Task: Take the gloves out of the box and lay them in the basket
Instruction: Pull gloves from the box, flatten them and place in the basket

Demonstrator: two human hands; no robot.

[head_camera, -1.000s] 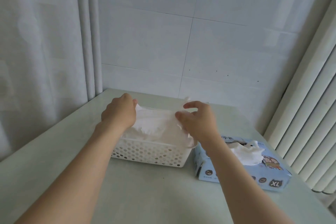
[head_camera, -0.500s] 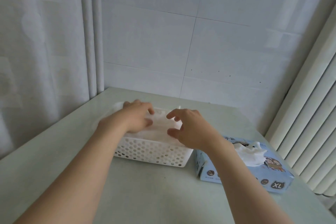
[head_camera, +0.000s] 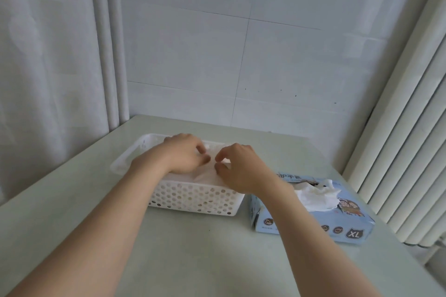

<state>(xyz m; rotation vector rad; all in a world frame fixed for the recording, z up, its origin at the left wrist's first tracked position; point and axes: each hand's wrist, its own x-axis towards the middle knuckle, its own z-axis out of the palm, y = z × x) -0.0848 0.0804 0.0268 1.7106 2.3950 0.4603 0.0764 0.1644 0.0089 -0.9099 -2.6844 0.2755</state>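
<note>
A white perforated basket (head_camera: 193, 198) stands on the pale green table, with thin white gloves (head_camera: 205, 177) lying flat inside it. Both my hands rest over the basket, side by side. My left hand (head_camera: 185, 155) presses down on the gloves with its fingers curled. My right hand (head_camera: 239, 166) pinches at the gloves' surface with thumb and fingertips. To the right lies a light blue glove box (head_camera: 337, 219) marked XL, and a crumpled white glove (head_camera: 318, 195) sticks out of its top opening.
The table (head_camera: 193, 248) meets a white tiled wall at the back. A white curtain (head_camera: 48, 55) hangs on the left and a white ribbed radiator (head_camera: 410, 128) stands on the right, close to the box.
The glove that both hands held stretched above the basket has come down into it. My hands have moved closer together and now sit low on the pile.
</note>
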